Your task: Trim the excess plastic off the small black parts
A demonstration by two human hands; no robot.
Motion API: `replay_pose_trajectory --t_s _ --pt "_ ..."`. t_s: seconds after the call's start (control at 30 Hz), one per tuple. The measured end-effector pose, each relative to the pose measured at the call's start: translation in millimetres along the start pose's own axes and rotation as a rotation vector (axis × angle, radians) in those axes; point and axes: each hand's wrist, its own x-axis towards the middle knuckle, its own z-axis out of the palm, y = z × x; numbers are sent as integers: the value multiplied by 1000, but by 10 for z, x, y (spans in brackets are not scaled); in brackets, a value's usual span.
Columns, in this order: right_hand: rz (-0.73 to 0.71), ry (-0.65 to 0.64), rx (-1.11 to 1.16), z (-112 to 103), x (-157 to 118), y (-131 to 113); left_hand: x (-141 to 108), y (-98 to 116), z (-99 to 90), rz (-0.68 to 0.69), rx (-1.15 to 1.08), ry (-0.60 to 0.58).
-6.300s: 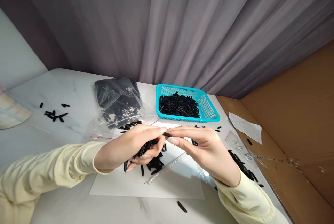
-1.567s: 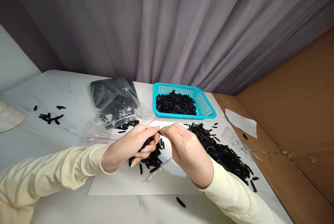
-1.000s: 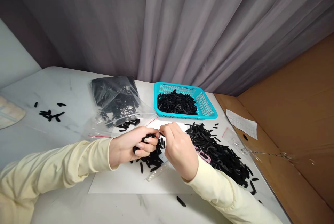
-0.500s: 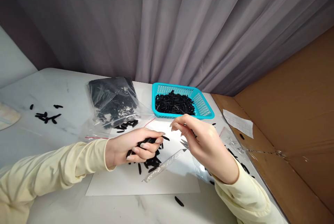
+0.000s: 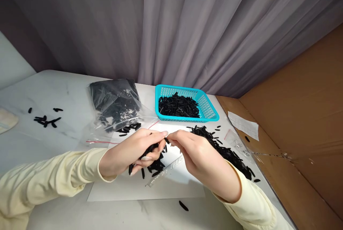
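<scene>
My left hand (image 5: 139, 151) is closed round a bunch of small, narrow black pieces, one of which (image 5: 166, 140) sticks out at the thumb and forefinger tips. Fingertip to fingertip with it, my right hand (image 5: 197, 151) pinches at that piece; its other fingers are curled and partly hidden. Below the hands, a loose heap of black pieces (image 5: 157, 167) lies on a white sheet (image 5: 123, 190). A clear crinkled plastic strip (image 5: 163, 173) lies slantwise beside the heap, its upper end near my right hand.
A turquoise basket (image 5: 217, 116) with black pieces stands at the back. To its left lies a clear zip bag (image 5: 115, 104) of them. A long pile (image 5: 230, 155) runs along the right, by clear plastic packaging (image 5: 241, 146) and white paper (image 5: 243, 124). Scattered pieces (image 5: 46, 121) lie left.
My right hand has come down and left to meet my left fingertips at the black piece. The right-hand pile shows more now, and the scissor-like metal tips are hidden.
</scene>
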Motion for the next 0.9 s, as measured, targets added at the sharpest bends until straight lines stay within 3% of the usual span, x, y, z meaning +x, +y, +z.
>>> replay_pose_trajectory --t_s 0.2,0.57,0.9 --pt "-20 -7 -121 74 1 7 41 -70 17 22 68 45" --pt "-133 99 -726 306 26 -103 70 -93 19 -92 -89 56" --pt "-58 126 -491 275 69 -10 100 -113 4 -126 -137 82"
